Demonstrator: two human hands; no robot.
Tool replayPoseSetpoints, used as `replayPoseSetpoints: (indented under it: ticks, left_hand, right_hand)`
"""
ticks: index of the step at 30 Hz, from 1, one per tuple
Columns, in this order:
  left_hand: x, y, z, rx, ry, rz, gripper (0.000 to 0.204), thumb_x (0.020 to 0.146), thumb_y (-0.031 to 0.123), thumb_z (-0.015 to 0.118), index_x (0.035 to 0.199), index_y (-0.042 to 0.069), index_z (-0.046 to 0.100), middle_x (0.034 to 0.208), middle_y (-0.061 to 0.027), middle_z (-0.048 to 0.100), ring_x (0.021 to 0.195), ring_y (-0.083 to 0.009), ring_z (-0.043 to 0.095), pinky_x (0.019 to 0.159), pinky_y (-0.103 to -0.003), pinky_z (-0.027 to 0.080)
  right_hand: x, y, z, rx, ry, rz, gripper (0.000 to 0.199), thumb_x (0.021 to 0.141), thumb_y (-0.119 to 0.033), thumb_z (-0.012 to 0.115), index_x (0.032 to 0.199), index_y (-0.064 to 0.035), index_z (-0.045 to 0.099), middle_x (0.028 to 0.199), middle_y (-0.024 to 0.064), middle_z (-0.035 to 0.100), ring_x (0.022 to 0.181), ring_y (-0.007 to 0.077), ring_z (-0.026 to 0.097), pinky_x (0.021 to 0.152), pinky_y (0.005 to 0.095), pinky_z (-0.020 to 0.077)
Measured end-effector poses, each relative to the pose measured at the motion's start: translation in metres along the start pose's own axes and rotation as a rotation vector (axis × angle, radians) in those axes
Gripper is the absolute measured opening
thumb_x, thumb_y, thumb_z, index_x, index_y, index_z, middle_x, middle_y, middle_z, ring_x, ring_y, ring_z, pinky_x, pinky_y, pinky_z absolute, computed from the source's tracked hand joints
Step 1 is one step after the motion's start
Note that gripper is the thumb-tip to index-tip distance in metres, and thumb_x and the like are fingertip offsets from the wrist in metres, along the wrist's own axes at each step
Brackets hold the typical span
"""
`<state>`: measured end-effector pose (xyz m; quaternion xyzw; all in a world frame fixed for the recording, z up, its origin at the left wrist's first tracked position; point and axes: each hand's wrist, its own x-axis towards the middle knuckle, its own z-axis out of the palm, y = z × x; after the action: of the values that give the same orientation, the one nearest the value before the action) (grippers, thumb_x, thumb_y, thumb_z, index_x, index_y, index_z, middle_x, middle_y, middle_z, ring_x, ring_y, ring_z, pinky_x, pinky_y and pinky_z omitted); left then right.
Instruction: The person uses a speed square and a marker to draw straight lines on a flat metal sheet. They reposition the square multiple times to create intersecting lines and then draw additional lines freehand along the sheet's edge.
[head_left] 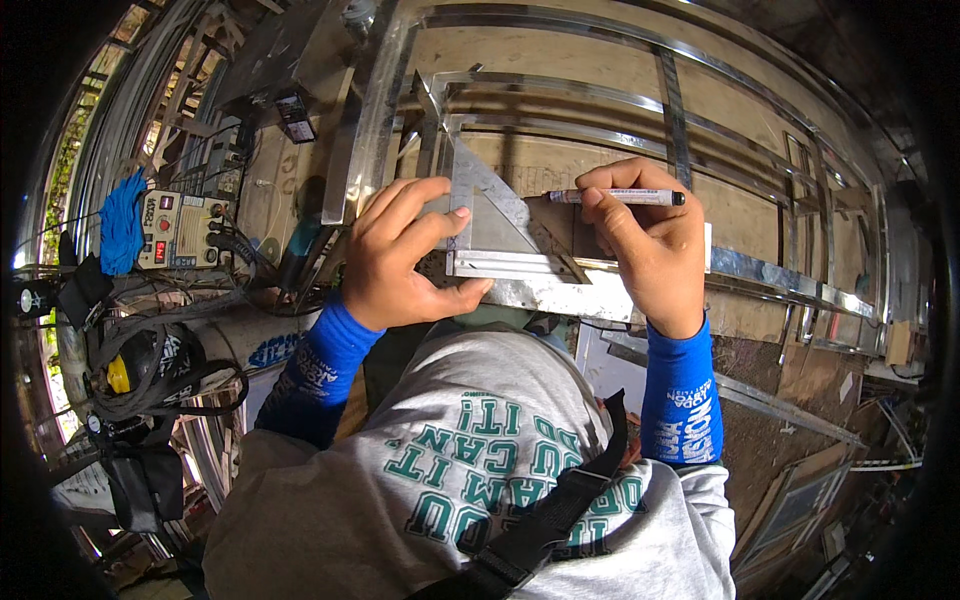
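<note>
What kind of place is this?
Probably a metal fabrication workshop: a shiny metal-tube frame lies in front of the person, a triangular set square and marker are at the hands, and what looks like a welding machine stands at left.

The grey shirt (300, 520) bears green block lettering (497, 457); diagonally over it runs a black webbing strap (535, 525). Flanking the shirt, the left arm sleeve (318, 375) and right arm sleeve (682, 395) are blue, white-printed.
</note>
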<state>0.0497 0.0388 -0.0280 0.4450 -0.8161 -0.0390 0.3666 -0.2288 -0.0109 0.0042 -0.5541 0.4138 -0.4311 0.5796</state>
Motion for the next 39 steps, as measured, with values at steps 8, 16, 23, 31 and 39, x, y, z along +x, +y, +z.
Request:
replayPoseSetpoints:
  ticks: [8, 16, 23, 31, 39]
  left_hand:
    - [0.001, -0.001, 0.0, 0.009, -0.004, 0.018, 0.058, 0.057, 0.03, 0.098, 0.103, 0.003, 0.075, 0.121, -0.0211, 0.07, 0.106, -0.0405, 0.071, 0.09, -0.049, 0.059]
    - [0.001, -0.002, -0.001, -0.002, -0.008, 0.018, 0.059, 0.057, 0.03, 0.099, 0.103, 0.003, 0.075, 0.121, -0.0215, 0.07, 0.107, -0.0402, 0.071, 0.09, -0.049, 0.06]
    - [0.002, -0.002, 0.0, 0.008, 0.001, 0.033, 0.058, 0.058, 0.031, 0.099, 0.103, 0.003, 0.075, 0.12, -0.0208, 0.07, 0.106, -0.0397, 0.071, 0.089, -0.049, 0.06]
    - [0.0, -0.004, 0.0, 0.008, -0.002, 0.031, 0.057, 0.059, 0.03, 0.098, 0.103, 0.002, 0.075, 0.12, -0.0222, 0.07, 0.106, -0.0407, 0.072, 0.089, -0.049, 0.06]
    - [0.0, -0.004, 0.002, -0.019, 0.025, 0.021, 0.055, 0.057, 0.03, 0.098, 0.1, 0.003, 0.075, 0.119, -0.0207, 0.071, 0.105, -0.0397, 0.072, 0.088, -0.048, 0.06]
  right_hand:
    - [0.0, -0.002, 0.003, -0.021, 0.015, -0.003, 0.011, 0.102, -0.007, 0.076, 0.106, 0.003, 0.075, 0.092, 0.0021, 0.074, 0.08, 0.0061, 0.061, 0.069, 0.023, 0.0491]
    - [0.0, -0.002, 0.007, -0.067, 0.027, -0.018, 0.01, 0.102, -0.006, 0.075, 0.105, 0.0035, 0.076, 0.093, 0.0027, 0.074, 0.082, 0.0068, 0.063, 0.072, 0.0231, 0.0506]
    - [0.0, -0.001, 0.008, -0.055, 0.016, -0.016, 0.009, 0.102, -0.005, 0.074, 0.104, 0.004, 0.075, 0.094, 0.0035, 0.074, 0.083, 0.007, 0.064, 0.072, 0.0234, 0.0512]
    - [-0.015, -0.014, -0.002, -0.146, -0.006, -0.012, 0.008, 0.101, -0.004, 0.074, 0.099, 0.0039, 0.073, 0.092, 0.0032, 0.072, 0.082, 0.0069, 0.062, 0.073, 0.0236, 0.0501]
    - [-0.052, -0.026, -0.02, -0.218, 0.036, 0.019, 0.01, 0.102, -0.005, 0.072, 0.099, 0.0049, 0.072, 0.088, 0.0022, 0.07, 0.08, 0.0057, 0.059, 0.071, 0.0229, 0.0473]
